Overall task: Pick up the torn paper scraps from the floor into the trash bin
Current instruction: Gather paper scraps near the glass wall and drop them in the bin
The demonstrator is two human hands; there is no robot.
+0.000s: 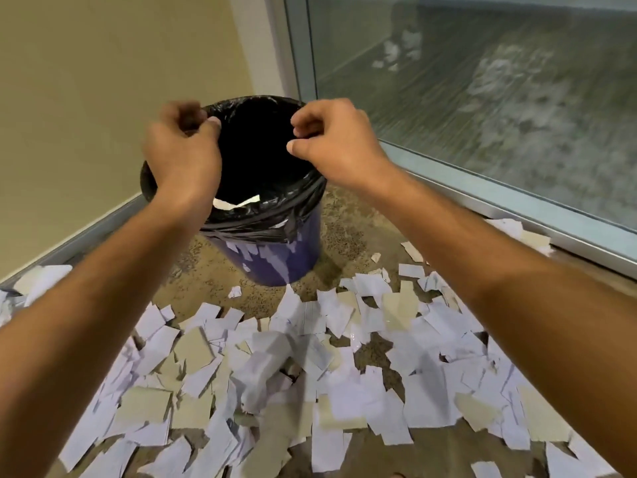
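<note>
Over trash bin, left hand, right hand curled, seemingly empty

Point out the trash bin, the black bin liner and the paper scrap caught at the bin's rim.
trash bin [275, 267], head view: blue outer wall.
black bin liner [296, 198], head view: folded-over rim.
paper scrap [234, 203], head view: its middle.

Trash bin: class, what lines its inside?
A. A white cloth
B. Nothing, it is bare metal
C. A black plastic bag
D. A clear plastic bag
C: a black plastic bag is folded over the rim of the blue trash bin, with one paper scrap just inside.
</note>
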